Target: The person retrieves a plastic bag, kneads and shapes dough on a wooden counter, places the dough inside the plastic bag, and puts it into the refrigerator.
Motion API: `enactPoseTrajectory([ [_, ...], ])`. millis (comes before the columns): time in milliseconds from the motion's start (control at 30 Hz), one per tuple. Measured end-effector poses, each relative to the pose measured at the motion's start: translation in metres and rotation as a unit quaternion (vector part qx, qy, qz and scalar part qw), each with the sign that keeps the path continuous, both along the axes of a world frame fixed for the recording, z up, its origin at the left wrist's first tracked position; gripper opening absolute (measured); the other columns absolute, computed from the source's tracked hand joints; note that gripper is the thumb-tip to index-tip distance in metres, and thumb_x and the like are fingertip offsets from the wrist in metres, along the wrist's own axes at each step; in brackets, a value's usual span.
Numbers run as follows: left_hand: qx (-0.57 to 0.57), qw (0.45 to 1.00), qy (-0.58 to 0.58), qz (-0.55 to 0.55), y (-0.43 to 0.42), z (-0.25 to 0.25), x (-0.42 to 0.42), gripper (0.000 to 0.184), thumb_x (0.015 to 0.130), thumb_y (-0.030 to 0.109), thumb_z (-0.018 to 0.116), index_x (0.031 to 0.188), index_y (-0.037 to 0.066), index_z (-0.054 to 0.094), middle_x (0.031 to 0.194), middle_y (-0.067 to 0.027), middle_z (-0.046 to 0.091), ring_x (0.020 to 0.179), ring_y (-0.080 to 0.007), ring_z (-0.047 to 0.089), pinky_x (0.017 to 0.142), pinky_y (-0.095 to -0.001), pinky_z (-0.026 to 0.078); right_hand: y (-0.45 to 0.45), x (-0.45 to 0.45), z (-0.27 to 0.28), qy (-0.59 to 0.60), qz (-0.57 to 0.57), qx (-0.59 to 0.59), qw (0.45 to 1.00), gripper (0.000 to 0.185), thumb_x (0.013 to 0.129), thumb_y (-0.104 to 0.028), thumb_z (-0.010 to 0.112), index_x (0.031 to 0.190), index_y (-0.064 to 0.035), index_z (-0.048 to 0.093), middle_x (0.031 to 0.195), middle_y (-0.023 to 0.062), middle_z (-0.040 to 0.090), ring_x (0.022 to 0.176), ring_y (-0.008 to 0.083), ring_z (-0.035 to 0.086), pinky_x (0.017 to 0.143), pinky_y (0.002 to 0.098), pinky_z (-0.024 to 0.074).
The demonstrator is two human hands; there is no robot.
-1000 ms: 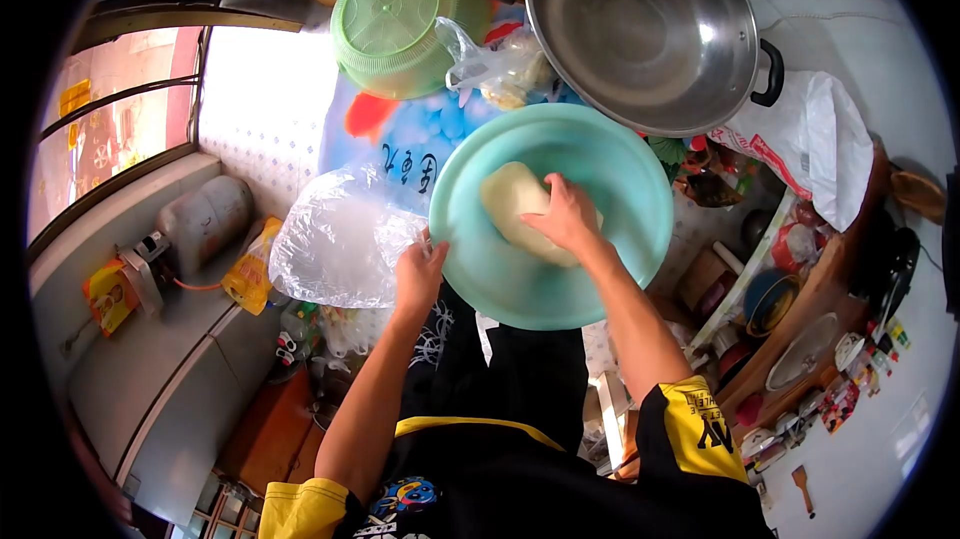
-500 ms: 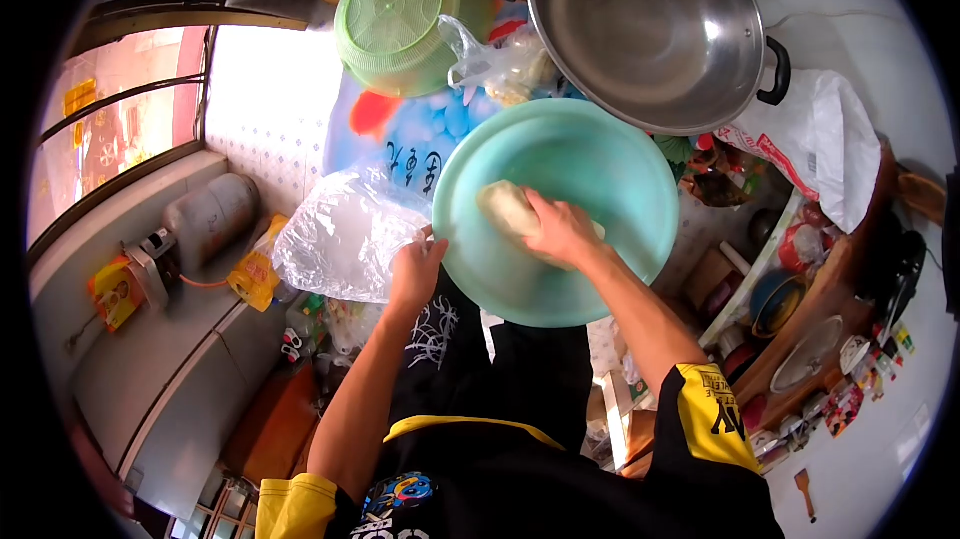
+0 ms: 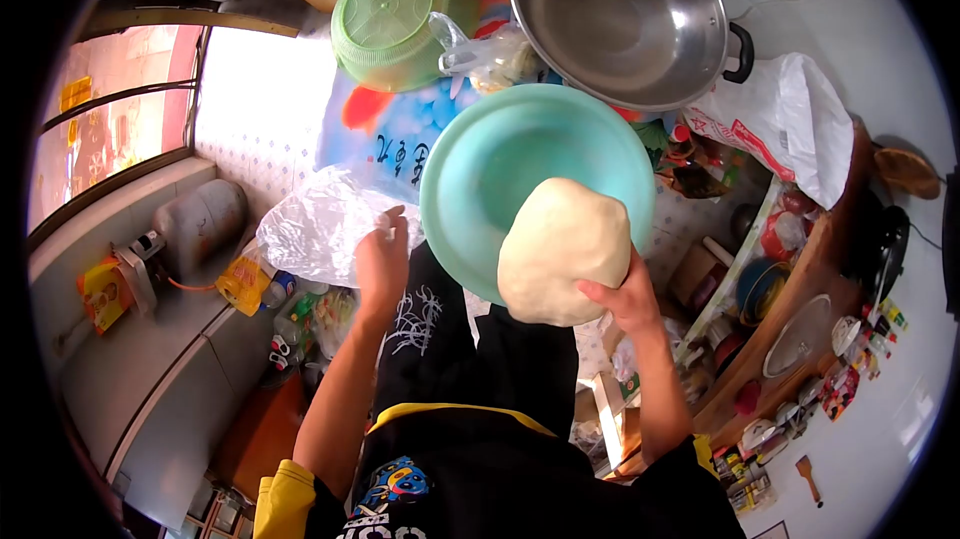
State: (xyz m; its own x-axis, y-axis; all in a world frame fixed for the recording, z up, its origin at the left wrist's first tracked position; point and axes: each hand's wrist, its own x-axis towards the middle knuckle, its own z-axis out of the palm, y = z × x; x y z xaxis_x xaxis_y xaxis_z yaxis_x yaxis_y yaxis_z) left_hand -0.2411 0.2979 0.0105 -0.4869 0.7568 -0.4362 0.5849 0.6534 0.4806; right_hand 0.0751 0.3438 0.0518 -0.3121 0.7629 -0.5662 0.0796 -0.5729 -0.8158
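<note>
The right hand (image 3: 632, 297) grasps the pale dough (image 3: 560, 251) above the turquoise basin (image 3: 470, 179). The left hand (image 3: 382, 261) touches the plastic bag (image 3: 310, 226) (gripping or not, I cannot tell).

Forearms (image 3: 338, 394) reach forward, the left hand (image 3: 382, 257) half-curled, the right hand (image 3: 634, 299) clasping, thumb uppermost.

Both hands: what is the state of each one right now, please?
Left hand: holding the clear plastic bag.
Right hand: holding the dough.

Dough (image 3: 563, 249) in right grip (image 3: 632, 301) above basin (image 3: 480, 164)
</note>
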Motion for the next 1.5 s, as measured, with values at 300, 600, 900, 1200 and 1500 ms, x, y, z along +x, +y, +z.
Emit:
enactPoseTrajectory([
  [300,0.012,0.993,-0.118,0.002,0.067,0.191,-0.022,0.024,0.096,0.018,0.050,0.102,0.000,0.064,0.060,0.0039,0.047,0.049,-0.0010,0.037,0.045,-0.0196,0.028,0.012,-0.026,-0.066,0.215,-0.167,-0.154,0.950,0.077,0.075,-0.021,0.077,0.136,0.0003,0.037,0.128,0.0111,0.051,0.117,0.0223,0.051,0.097,0.0367,0.0445],
  [600,0.091,0.945,-0.279,0.144,0.071,0.192,-0.129,0.023,0.095,0.019,0.051,0.088,-0.001,0.059,0.061,0.0003,0.047,0.050,-0.0056,0.040,0.048,-0.0212,0.032,-0.002,-0.047,-0.166,0.140,-0.233,-0.187,0.944,0.080,0.078,-0.014,0.074,0.141,-0.0026,0.026,0.129,0.0140,0.047,0.120,0.0254,0.048,0.097,0.0390,0.0437],
  [900,-0.004,0.926,-0.310,0.215,0.065,0.073,-0.176,0.019,0.092,0.021,0.059,0.094,0.002,0.060,0.075,-0.0006,0.057,0.067,-0.0091,0.055,0.062,-0.0221,0.042,0.009,-0.050,-0.172,-0.419,-0.086,0.066,0.901,0.064,0.089,-0.034,0.060,0.135,0.0047,0.037,0.133,0.0240,0.045,0.122,0.0357,0.046,0.103,0.0416,0.0376],
  [1200,0.027,0.985,-0.105,0.131,0.046,0.063,-0.164,0.032,0.094,0.030,0.056,0.094,-0.002,0.060,0.068,-0.0024,0.054,0.062,-0.0098,0.052,0.060,-0.0259,0.043,0.088,-0.066,-0.185,-0.559,0.142,0.148,0.803,0.048,0.080,-0.045,0.067,0.112,-0.0094,0.061,0.104,0.0172,0.059,0.104,0.0361,0.051,0.090,0.0450,0.0438],
  [1500,0.059,0.989,0.090,0.106,0.024,0.044,-0.171,0.044,0.092,0.034,0.060,0.112,-0.005,0.054,0.098,-0.0181,0.065,0.087,-0.0232,0.061,0.079,-0.0337,0.047,0.103,-0.049,-0.151,-0.419,0.219,0.050,0.880,0.060,0.075,-0.049,0.070,0.108,-0.0017,0.052,0.108,0.0231,0.059,0.099,0.0381,0.059,0.084,0.0442,0.0469],
])
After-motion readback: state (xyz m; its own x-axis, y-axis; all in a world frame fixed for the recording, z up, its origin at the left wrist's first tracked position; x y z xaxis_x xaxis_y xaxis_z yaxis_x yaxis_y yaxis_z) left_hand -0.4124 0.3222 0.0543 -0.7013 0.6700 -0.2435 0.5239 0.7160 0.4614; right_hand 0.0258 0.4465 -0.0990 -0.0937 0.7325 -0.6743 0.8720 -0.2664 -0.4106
